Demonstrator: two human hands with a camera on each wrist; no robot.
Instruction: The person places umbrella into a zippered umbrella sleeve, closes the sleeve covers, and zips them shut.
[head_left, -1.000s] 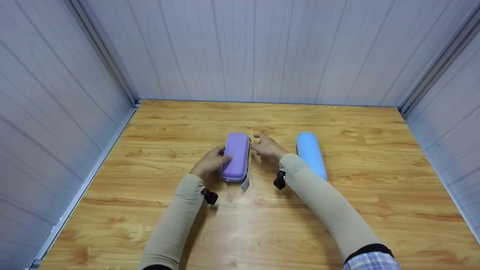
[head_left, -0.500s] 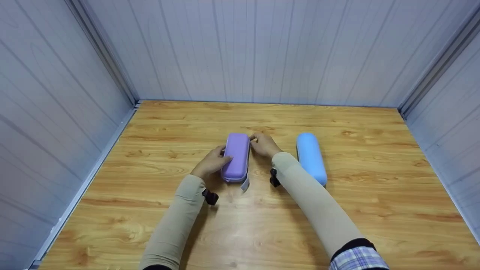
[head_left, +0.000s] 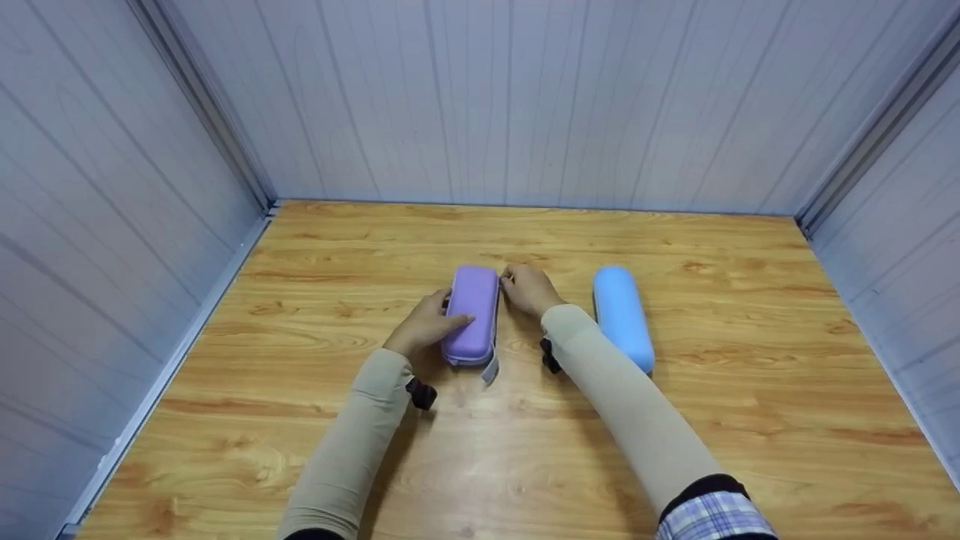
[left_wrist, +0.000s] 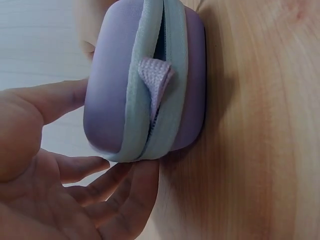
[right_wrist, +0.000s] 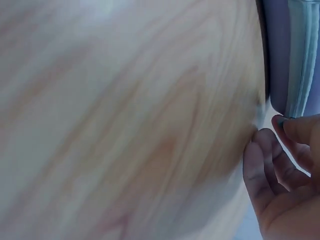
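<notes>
A purple hard zip case lies lengthwise on the wooden table, lid up. My left hand holds it from the left, thumb across the lid and fingers along the side. In the left wrist view, pale zip bands run round the case, with a dark gap between them and a small woven loop at the near end. At the far right corner, my right hand pinches the zipper pull between thumb and forefinger; most of the pull is hidden by the fingertips.
A light blue rounded case lies to the right, partly behind the right forearm. A grey strap hangs from the purple case's near right corner. Pale panel walls enclose the table at the back and both sides.
The right hand has moved slightly left, its spread fingers closing into a pinch at the case's far right corner. My left thumb has slid a little further over the lid. The case stays put.
</notes>
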